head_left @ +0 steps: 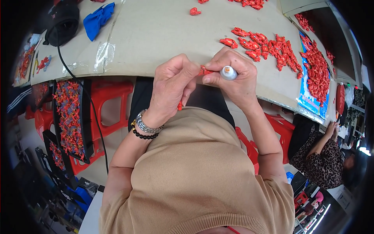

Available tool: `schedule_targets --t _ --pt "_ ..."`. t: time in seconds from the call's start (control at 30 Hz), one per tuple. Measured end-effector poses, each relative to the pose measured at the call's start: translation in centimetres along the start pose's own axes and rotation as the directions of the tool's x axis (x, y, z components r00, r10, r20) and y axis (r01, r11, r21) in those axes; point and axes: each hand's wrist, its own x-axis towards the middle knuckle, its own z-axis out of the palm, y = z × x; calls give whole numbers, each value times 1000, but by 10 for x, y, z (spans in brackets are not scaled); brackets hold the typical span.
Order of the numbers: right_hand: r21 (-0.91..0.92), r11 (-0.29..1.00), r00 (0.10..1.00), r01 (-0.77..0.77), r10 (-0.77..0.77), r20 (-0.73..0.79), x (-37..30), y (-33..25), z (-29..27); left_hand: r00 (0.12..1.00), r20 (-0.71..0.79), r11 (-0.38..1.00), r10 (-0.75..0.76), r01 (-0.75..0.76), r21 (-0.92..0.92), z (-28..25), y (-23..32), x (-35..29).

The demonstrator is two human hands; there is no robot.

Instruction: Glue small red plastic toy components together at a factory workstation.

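Note:
Over the near edge of the table, my left hand (173, 84) and my right hand (233, 76) are close together. Between their fingertips is a small red plastic piece (205, 71), pinched by my left hand. My right fingers also touch or nearly touch it; which, I cannot tell. A white squeeze bottle (228, 73) with an orange-brown tip is gripped in my right hand, seen end-on. Another small red part (179, 106) shows under my left palm, mostly hidden by the hand. Several glossy red figure-like parts (282, 50) lie on the table right of my hands.
A blue sheet (306, 95) at the right bears a heap of red parts (316, 70). Far left are a black cap (64, 23), a blue cloth (98, 20) and a hanging black cable (90, 99). Black trays of red-and-grey parts (70, 117) stand left. Another person (321, 158) sits right.

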Motion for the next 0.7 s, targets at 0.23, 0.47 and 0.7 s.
schedule_targets --t 0.23,0.47,0.7 --pt "14 998 991 53 -51 -122 0 8 2 999 -28 999 -34 34 -19 2 9 0" --pt "42 999 993 -13 18 -116 -3 6 -1 999 36 995 -8 4 103 -1 14 -2" --pt "-112 987 988 118 -128 -91 -5 5 4 999 31 997 18 -21 79 -2 7 -1"
